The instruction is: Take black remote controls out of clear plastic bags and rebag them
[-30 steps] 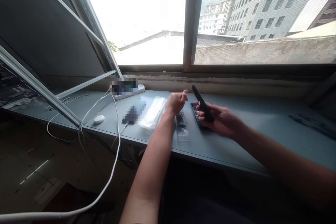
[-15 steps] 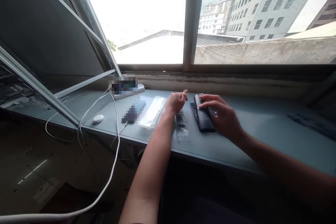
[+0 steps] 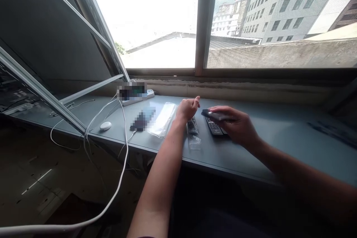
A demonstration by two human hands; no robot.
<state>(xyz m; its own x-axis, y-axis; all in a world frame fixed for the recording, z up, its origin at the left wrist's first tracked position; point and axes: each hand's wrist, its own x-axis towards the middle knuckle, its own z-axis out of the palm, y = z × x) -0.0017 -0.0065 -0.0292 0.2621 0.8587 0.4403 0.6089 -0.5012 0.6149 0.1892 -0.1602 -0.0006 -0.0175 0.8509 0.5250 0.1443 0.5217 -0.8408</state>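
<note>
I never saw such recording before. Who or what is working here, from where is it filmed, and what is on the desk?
No machine is here: one camera, worn on a person's head, looks forward and down at two bare arms. The right hand holds a slim dark object over a dark buttoned device, like a remote control, on the desk. The left hand is curled near a clear-wrapped dark item. Further left lie clear plastic packaging, a pixelated device and a small white round object.
</note>
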